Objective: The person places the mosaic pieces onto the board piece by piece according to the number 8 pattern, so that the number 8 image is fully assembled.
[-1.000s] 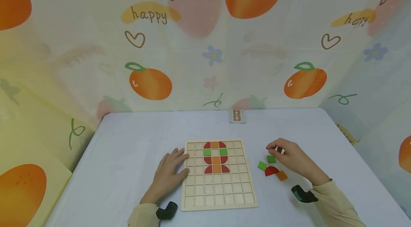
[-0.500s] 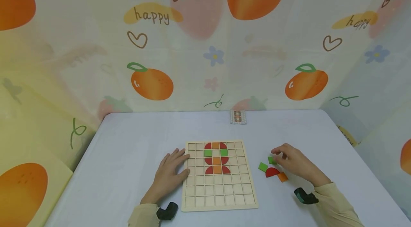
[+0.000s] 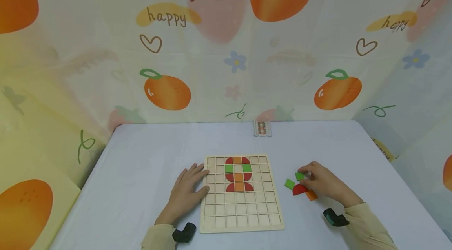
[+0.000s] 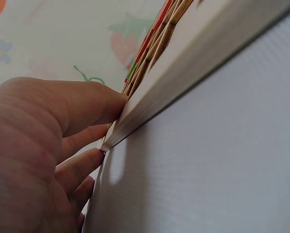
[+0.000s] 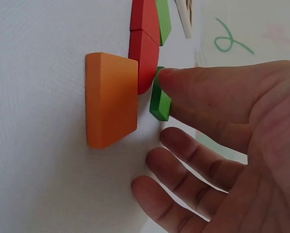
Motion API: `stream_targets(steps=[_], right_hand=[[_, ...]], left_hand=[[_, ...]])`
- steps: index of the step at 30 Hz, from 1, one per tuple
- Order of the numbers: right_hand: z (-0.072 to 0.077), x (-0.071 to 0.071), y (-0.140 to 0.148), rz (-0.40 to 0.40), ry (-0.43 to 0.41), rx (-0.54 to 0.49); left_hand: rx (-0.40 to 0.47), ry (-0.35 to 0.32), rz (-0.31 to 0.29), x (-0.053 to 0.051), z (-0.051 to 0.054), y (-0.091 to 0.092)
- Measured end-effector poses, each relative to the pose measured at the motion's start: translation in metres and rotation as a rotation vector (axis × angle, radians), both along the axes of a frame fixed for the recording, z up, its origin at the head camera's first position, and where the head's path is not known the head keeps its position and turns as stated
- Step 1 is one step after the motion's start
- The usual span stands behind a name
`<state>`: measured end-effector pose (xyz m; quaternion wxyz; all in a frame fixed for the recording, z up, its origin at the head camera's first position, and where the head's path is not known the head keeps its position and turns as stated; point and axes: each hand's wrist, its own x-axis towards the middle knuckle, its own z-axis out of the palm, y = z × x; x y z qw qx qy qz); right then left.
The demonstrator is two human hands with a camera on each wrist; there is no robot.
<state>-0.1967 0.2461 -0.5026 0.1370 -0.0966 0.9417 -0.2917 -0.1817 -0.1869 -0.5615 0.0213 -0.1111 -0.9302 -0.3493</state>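
My left hand (image 3: pixel 187 195) rests at the left edge of a wooden grid board (image 3: pixel 241 218), fingers extended, thumb and fingertips touching its rim. Red quarter-round, orange square and green square tiles fill part of the board's upper middle columns. To the right of the board, my right hand (image 3: pixel 323 181) pinches a green square block (image 5: pixel 160 99) between thumb and index finger, the other fingers loosely bent. Close by lie an orange square block (image 5: pixel 110 99), two red quarter-round blocks (image 5: pixel 145 60) side by side, and another green block (image 3: pixel 290 184).
A small stack of pattern cards (image 3: pixel 262 128) lies at the table's far edge. The white-covered table (image 3: pixel 152 144) ends at a printed cloth backdrop (image 3: pixel 212 85). Dark straps or mounts (image 3: pixel 184 232) show at both wrists.
My right hand has come down toward the loose pieces, and its thumb and index finger have closed on the green block. The left hand stays where it was at the board.
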Motion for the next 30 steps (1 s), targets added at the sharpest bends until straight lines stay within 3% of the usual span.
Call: stream_targets(steps=[9, 17, 30], right_hand=[[0.000, -0.001, -0.003, 0.000, 0.028, 0.021], [0.002, 0.000, -0.003, -0.036, 0.006, -0.031], [0.030, -0.001, -0.011, 0.029, 0.191, -0.072]], left_hand=[[-0.003, -0.004, 0.003, 0.001, 0.000, 0.000], [0.002, -0.006, 0.002, 0.001, 0.001, 0.000], [-0.005, -0.001, -0.001, 0.000, 0.000, 0.000]])
